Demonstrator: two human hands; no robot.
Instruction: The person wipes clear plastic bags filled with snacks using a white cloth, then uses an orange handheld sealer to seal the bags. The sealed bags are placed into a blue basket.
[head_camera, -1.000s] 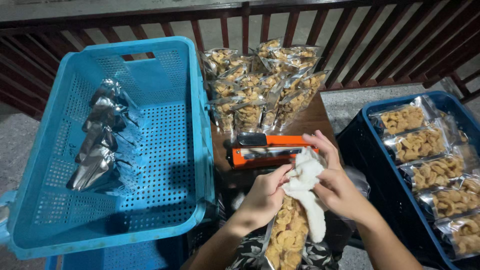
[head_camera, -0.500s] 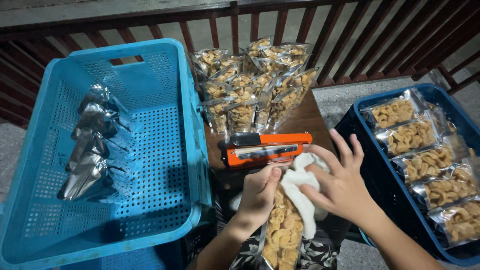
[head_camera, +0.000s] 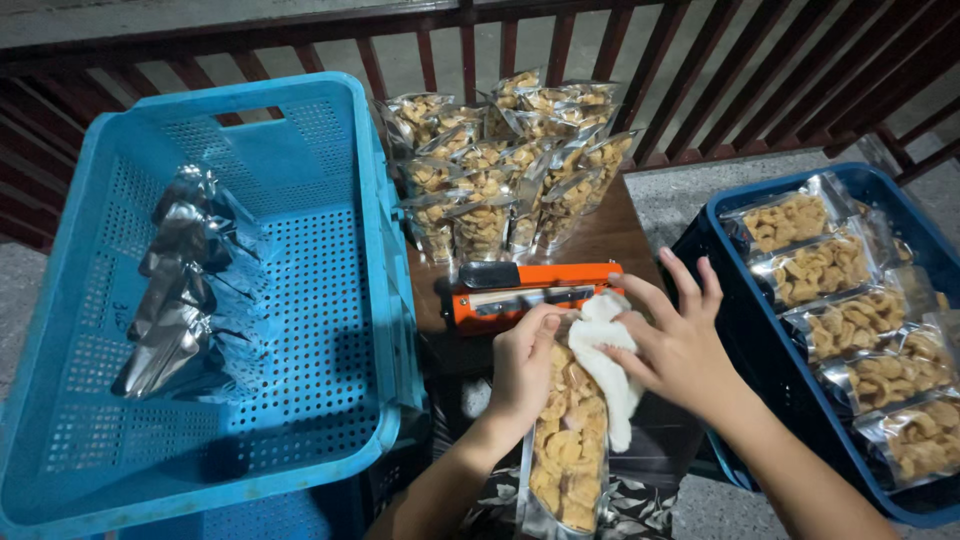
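So, my left hand (head_camera: 522, 362) had its fingers curled over the top end of a clear snack bag (head_camera: 566, 440), thumb side pinching the bag edge. My right hand (head_camera: 680, 345) was spread wide, fingers splayed and mostly lifted, palm pressing a white cloth (head_camera: 608, 368) onto the upper part of that same bag; it gripped nothing that I could see. The bag lay lengthwise toward me, full of pale yellow crackers, its lower end over a dark floral-patterned fabric (head_camera: 640, 495).

Just past my fingertips sat an orange heat sealer (head_camera: 530, 292) on the brown counter (head_camera: 610, 238), bag mouth near its front edge. Behind the sealer stood a cluster of filled cracker bags (head_camera: 500, 165), upright, touching each other.

Left of me was a big light-blue perforated crate (head_camera: 300, 300), tilted, with a stack of empty silver-backed pouches (head_camera: 180, 285) inside. Right of me was a dark-blue crate (head_camera: 745, 330) holding filled bags (head_camera: 850, 320) laid flat in a row. A dark red wooden railing (head_camera: 600, 40) ran behind everything.
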